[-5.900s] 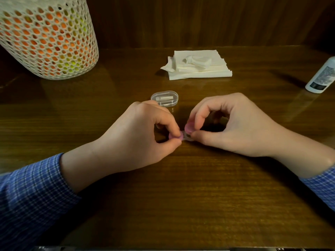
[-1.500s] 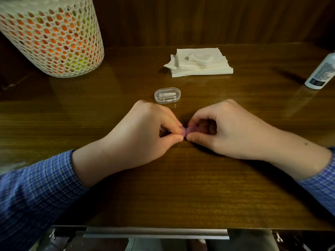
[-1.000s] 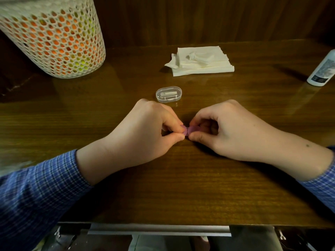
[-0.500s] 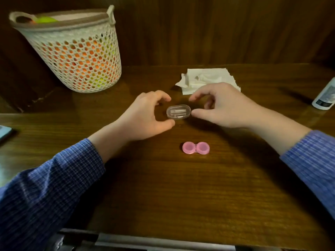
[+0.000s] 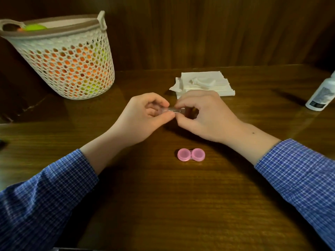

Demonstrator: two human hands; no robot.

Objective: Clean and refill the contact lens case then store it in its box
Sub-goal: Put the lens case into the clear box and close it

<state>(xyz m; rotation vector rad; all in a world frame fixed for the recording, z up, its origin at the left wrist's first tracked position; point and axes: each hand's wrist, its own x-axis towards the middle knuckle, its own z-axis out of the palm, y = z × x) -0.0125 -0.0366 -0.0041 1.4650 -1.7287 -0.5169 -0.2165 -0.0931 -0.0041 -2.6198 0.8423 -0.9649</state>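
Both hands' grip point(image 5: 172, 113) on clear box point(image 5: 171, 110), pink lens case point(image 5: 191, 154) nearer.

Both arms wear long sleeves of blue-and-white small-check cloth. The left sleeve point(image 5: 41, 200) ends just short of the wrist, its cuff edge uneven. The right sleeve point(image 5: 301, 174) ends likewise. The left hand point(image 5: 143, 120) and right hand point(image 5: 206, 116) are bare.

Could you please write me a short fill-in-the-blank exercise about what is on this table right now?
1. The contact lens case lying on the table is ____ in colour.
2. Both hands pinch the clear ____ between them.
3. The mesh basket stands at the far ____ of the table.
4. The white bottle stands at the ____ edge of the view.

Missing words: pink; box; left; right
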